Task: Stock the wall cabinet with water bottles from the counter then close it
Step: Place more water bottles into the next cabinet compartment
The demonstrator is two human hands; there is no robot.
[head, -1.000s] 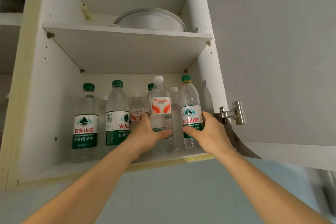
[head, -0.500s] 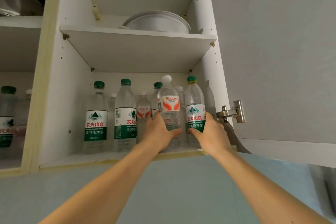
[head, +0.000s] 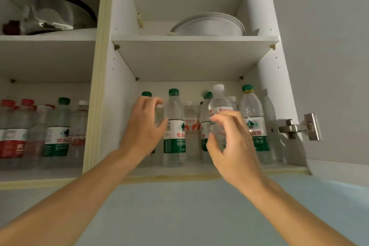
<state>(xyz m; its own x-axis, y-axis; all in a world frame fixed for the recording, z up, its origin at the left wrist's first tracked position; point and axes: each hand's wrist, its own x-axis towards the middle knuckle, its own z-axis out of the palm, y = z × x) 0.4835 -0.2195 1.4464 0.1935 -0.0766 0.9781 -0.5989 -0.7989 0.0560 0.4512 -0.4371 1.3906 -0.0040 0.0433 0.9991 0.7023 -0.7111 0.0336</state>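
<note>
left fingers: left hand (head: pixel 142 128) has its fingers (head: pixel 153 102) loosely curled and spread in front of the far-left green-cap bottle (head: pixel 146 94). I can't tell if they touch it; I see no grip on anything.
right fingers: right hand (head: pixel 233 146) has thumb and fingertips (head: pixel 216 119) bent, with a gap between them, in front of the white-cap bottle (head: pixel 219 104). It looks like it holds nothing. Contact with that bottle: can't tell, there's motion blur.
white-cap bottle: upright on the lower shelf (head: pixel 199 169), near the front, between the green-label bottle (head: pixel 174 126) and the right-end green-cap bottle (head: pixel 252 114).
lower shelf: I count at least 5 bottles upright in the front row, with more small ones behind. It's well filled.
left compartment: more bottles (head: pixel 58 128), red and green caps, already standing there.
upper shelf: a white bowl (head: pixel 209 26), no bottles.
door: cabinet door (head: pixel 329 56) swung wide open on the right, hinge (head: pixel 299 127) exposed.
done: my read is stocking of this bay is mostly or fully finished.
left: counter isn't in view, so I can't confirm remaining bottles. Closing the door is definitely still to do.
risk: packed row, so a nudge could tip a neighbour.
</note>
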